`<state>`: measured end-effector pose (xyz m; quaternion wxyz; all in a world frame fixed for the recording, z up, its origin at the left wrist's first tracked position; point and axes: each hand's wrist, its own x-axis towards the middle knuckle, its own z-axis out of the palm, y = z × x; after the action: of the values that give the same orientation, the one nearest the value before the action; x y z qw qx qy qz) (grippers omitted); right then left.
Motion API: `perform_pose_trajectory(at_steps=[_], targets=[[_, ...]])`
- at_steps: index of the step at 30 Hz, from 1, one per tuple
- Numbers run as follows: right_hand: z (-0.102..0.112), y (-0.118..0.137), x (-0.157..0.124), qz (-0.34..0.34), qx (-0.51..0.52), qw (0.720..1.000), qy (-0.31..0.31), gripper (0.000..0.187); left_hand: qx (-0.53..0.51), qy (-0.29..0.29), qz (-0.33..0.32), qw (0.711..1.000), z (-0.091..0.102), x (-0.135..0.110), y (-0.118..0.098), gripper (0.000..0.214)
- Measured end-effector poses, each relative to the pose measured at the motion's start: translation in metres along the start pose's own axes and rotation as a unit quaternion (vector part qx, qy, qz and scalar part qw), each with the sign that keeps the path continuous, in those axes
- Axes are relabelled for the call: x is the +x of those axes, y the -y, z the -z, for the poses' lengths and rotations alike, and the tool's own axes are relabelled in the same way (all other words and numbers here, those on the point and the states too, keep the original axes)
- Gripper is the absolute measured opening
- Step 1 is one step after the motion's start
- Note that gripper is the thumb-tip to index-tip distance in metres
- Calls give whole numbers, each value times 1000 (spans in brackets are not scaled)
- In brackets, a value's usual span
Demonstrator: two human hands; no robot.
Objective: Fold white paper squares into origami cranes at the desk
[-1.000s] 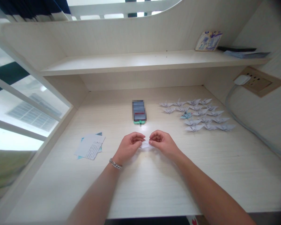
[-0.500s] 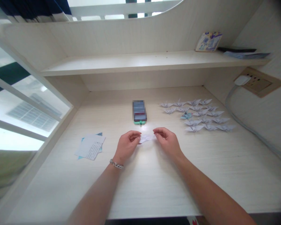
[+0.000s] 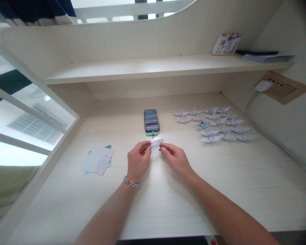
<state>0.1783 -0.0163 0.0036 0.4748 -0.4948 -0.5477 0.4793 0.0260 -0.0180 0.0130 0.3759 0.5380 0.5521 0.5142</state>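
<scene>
Between my hands, just in front of the phone, is a small folded white paper (image 3: 157, 143), tilted up toward the right. My left hand (image 3: 139, 157) pinches its left end between thumb and fingers; a silver chain bracelet (image 3: 131, 182) circles that wrist. On the other side, the thumb and index finger of my right hand (image 3: 177, 157) are closed at the paper's lower right edge. The phone (image 3: 151, 119) lies flat, its screen blurred out, with a green edge at the bottom. Rows of white folded paper cranes (image 3: 222, 130) and a blue patterned one (image 3: 203, 125) sit to the right.
Loose paper sheets (image 3: 98, 160), one with handwriting, lie at the left of the desk (image 3: 163, 204). A shelf (image 3: 142, 68) runs across the back, holding a small packet (image 3: 226, 44) and flat items. A cable (image 3: 267, 139) hangs from the wall socket (image 3: 283, 87) at right.
The folded paper has turned from lying nearly level to slanting up at the right. My right hand has come leftward, closer to my left hand, which shifted slightly left.
</scene>
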Motion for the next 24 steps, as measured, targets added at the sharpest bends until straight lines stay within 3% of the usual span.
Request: perform_pose_trajectory(at_steps=[4,7,10,15,20,24], targets=[[-6,-4,2,-60,136,988,50,37,40,89,-38,994,-5,-9,-9,25],[-3,-6,5,-75,156,983,55,36,40,143,-50,988,-8,-12,-12,26],[3,-8,8,-92,130,986,55,35,37,134,-46,989,-5,-10,-11,24],[9,-6,8,-113,68,987,90,36,121,24,-66,990,7,0,-11,23],[12,0,6,-100,24,983,153,32,73,142,-42,986,8,2,-7,23],[14,2,7,-75,-14,988,132,26,62,159,-14,985,4,2,0,19]])
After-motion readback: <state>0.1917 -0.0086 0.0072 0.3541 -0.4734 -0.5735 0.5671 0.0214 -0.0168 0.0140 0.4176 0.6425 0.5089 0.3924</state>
